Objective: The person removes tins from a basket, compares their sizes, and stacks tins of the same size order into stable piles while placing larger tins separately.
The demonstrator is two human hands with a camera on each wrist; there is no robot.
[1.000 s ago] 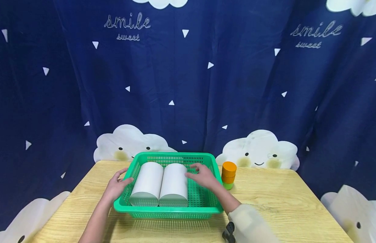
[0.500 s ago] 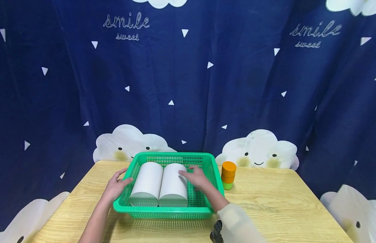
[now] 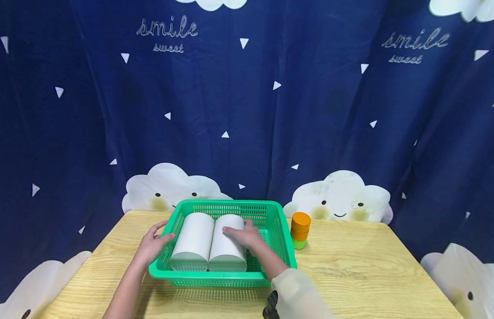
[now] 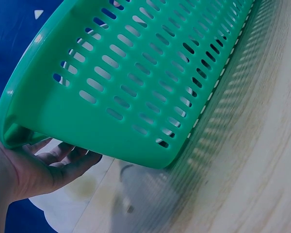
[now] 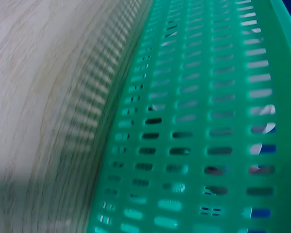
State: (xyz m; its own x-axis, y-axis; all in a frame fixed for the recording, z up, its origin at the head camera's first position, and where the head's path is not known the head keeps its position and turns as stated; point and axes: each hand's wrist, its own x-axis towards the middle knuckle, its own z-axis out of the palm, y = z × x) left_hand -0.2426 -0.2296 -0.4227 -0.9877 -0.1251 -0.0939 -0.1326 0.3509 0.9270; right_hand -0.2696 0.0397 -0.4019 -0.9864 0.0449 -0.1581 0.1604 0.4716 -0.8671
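In a green plastic basket (image 3: pixel 227 275) on the table, two white cylinders lie side by side, the left cylinder (image 3: pixel 194 239) and the right cylinder (image 3: pixel 223 250). Their pale ends face the near side. My left hand (image 3: pixel 150 246) grips the basket's left edge; in the left wrist view, the left hand (image 4: pixel 29 170) has its fingers bent beneath the rim. My right hand (image 3: pixel 247 234) reaches into the basket and grips the right cylinder from its right side. The thumb lies over its top and the fingers go down beside it, partly hidden. The right wrist view shows only the slotted basket wall (image 5: pixel 194 111) and tabletop.
A small stack of orange and green round pieces (image 3: pixel 300 228) stands on the wooden table (image 3: pixel 358 266), just right of the basket. Behind the table hangs a dark blue curtain (image 3: pixel 191 110) printed with clouds and triangles.
My right hand has moved left inside the basket, from beside the right cylinder onto it, its thumb coming over the top. The left hand, basket and cylinders have stayed in place.
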